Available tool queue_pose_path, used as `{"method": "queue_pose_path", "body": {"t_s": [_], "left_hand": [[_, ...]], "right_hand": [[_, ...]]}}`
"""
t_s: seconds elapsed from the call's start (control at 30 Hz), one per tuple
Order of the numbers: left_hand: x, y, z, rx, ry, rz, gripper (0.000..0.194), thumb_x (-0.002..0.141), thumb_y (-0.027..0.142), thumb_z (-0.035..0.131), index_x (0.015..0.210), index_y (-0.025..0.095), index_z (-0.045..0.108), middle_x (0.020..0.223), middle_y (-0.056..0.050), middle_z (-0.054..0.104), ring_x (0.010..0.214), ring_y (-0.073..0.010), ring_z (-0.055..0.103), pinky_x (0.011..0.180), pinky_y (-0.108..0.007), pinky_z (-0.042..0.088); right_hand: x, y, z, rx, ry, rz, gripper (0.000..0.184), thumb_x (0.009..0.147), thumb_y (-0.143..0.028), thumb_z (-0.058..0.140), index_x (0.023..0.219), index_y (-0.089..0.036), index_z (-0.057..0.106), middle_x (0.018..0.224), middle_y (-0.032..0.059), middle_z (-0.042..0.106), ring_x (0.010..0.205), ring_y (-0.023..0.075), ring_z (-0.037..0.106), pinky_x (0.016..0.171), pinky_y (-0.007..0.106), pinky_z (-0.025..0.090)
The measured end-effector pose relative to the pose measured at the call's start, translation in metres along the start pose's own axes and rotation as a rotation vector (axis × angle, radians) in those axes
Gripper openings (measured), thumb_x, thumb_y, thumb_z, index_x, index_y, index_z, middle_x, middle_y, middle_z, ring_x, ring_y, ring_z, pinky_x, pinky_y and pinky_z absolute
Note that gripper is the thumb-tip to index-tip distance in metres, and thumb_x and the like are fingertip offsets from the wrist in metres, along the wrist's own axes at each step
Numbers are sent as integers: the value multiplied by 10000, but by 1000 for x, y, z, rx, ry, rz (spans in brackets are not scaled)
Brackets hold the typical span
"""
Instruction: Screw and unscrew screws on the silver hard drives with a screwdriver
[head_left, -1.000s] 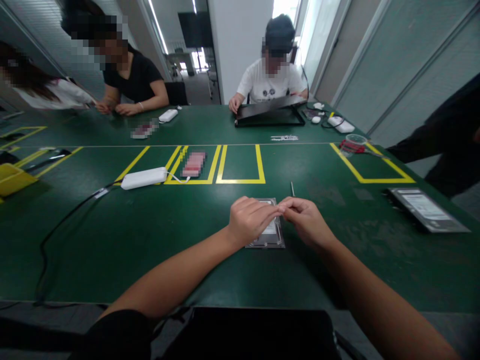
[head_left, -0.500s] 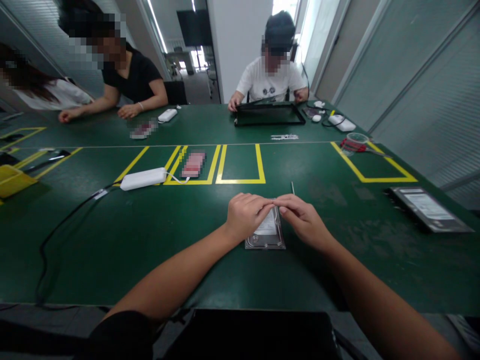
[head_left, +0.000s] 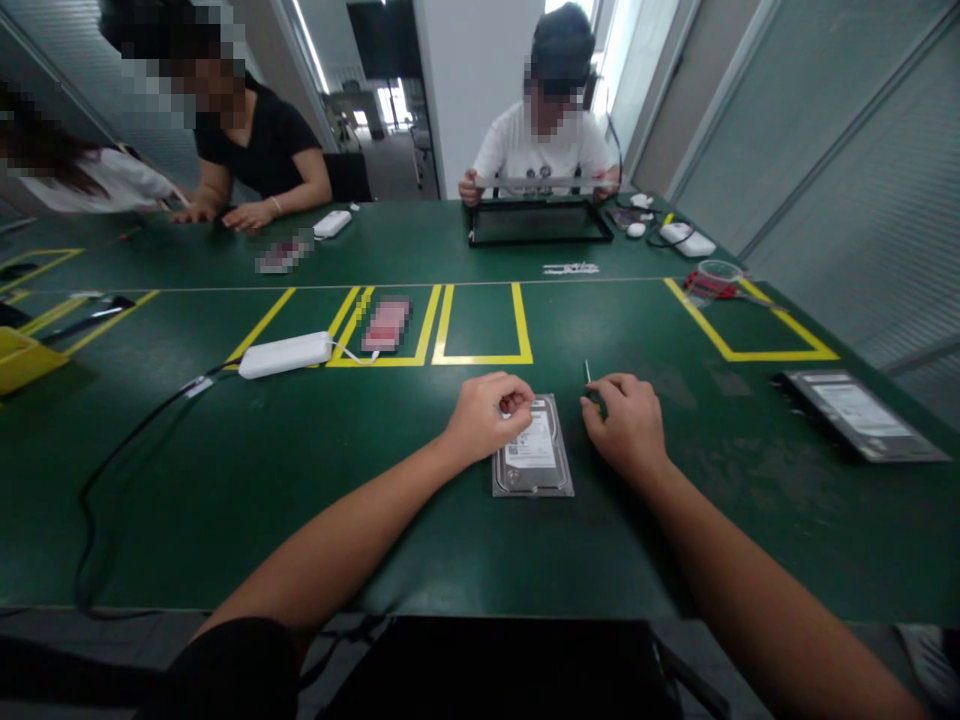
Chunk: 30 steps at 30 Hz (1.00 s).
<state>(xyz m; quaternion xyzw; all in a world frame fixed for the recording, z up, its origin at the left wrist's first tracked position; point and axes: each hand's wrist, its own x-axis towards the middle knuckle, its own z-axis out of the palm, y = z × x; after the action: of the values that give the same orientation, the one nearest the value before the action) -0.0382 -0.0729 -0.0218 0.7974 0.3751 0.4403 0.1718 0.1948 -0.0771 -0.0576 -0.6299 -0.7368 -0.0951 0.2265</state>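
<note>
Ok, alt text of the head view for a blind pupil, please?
A left hand covers part of a hard drive on a green table; the right hand is at a thin rod beside the drive. People sit opposite.

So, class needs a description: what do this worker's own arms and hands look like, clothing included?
The left hand and right hand are ungloved, with no ring or watch visible. A black sleeve ends near the left elbow; the right forearm is bare as far as it shows.
</note>
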Motion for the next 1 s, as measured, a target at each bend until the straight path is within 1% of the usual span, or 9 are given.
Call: {"method": "queue_pose_path", "body": {"t_s": [0.2, 0.3, 0.4, 0.53, 0.63, 0.73, 0.87, 1.0], "left_hand": [[4, -5, 0, -4, -51, -15, 82, 699, 107, 602, 758, 157, 631, 651, 36, 616, 573, -80, 548, 575, -205, 447], [7, -8, 0, 33, -109, -9, 53, 753, 140, 595, 772, 158, 641, 661, 25, 619, 580, -92, 544, 577, -220, 436], [11, -10, 2, 40, -206, 27, 78, 831, 175, 571, 837, 154, 646, 713, 8, 636, 617, -106, 555, 598, -235, 430], [17, -9, 7, 49, -378, 109, 84, 887, 184, 552, 892, 167, 634, 808, -11, 659, 720, -134, 587, 680, -262, 451], [20, -6, 15, 80, -482, 179, 73, 909, 209, 567, 886, 179, 630, 840, -15, 667, 799, -159, 592, 760, -296, 458], [21, -3, 23, 112, -555, 222, 48, 897, 222, 605, 887, 191, 641, 878, -15, 666, 856, -172, 585, 821, -319, 445], [20, -2, 30, 182, -622, 200, 43, 868, 257, 659, 867, 219, 679, 858, -10, 656, 883, -194, 568, 820, -333, 417], [19, -3, 34, 191, -627, 179, 35, 849, 248, 678, 848, 217, 692, 835, -10, 649, 841, -183, 560, 798, -316, 408]], "right_hand": [[-5, 0, 7, -6, -52, -4, 284, 891, -351, 505, 1040, -189, 684, 1091, 120, 628, 940, 265, 512, 773, 383, 374], [-5, 1, 7, 9, -66, -3, 278, 888, -343, 507, 1034, -185, 682, 1084, 125, 629, 931, 261, 518, 771, 379, 373], [-5, 1, 6, 12, -87, 7, 277, 888, -343, 506, 1032, -185, 682, 1084, 124, 630, 933, 262, 524, 772, 379, 380], [-4, 1, 6, 21, -88, 4, 275, 886, -340, 507, 1028, -185, 684, 1093, 128, 626, 925, 262, 527, 766, 380, 384], [-5, 2, 7, 26, -85, -3, 268, 883, -343, 511, 1021, -190, 683, 1087, 127, 627, 925, 259, 530, 759, 376, 384], [-5, 2, 8, 20, -92, -10, 268, 882, -350, 513, 1022, -194, 680, 1089, 124, 625, 937, 261, 533, 750, 370, 383], [-5, 1, 6, 10, -94, -15, 264, 886, -345, 511, 1021, -192, 678, 1097, 126, 624, 945, 264, 533, 743, 368, 380], [-4, -1, 3, 13, -99, -14, 257, 883, -338, 514, 1021, -193, 676, 1095, 128, 627, 938, 264, 531, 738, 367, 375]]}}
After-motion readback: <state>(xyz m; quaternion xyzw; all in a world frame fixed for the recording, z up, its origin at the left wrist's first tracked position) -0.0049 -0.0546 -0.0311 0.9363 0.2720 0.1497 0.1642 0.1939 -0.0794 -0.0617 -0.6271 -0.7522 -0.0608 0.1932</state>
